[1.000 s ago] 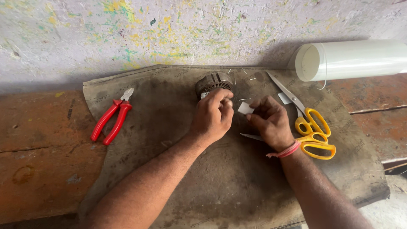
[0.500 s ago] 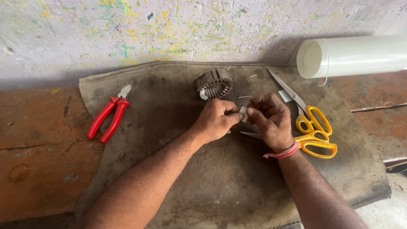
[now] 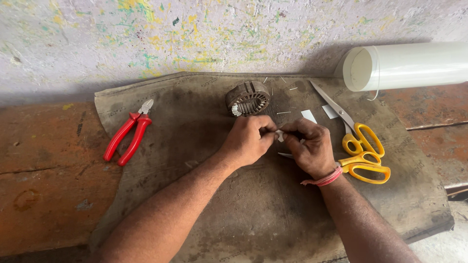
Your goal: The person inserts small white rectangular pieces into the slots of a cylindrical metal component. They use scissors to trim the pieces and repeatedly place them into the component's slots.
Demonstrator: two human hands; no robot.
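At the centre of the frame the left hand [image 3: 248, 141] and right hand [image 3: 309, 146] meet fingertip to fingertip, both pinched closed on a small white paper strip [image 3: 280, 135], apparently folding it, though the fingers hide most of it. The work sits just below the round grey slotted metal motor core [image 3: 248, 98] on the worn brown mat [image 3: 195, 126]. A firm pinch and an even crease would serve best; yellow-handled scissors [image 3: 363, 153] lie right of the hands.

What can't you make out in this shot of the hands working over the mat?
- Small white piece, head view: mostly hidden by the fingertips of the left hand and right hand; its shape is unclear.
- White roll: cut off by the right edge.
- Stator core: slots too small to count.
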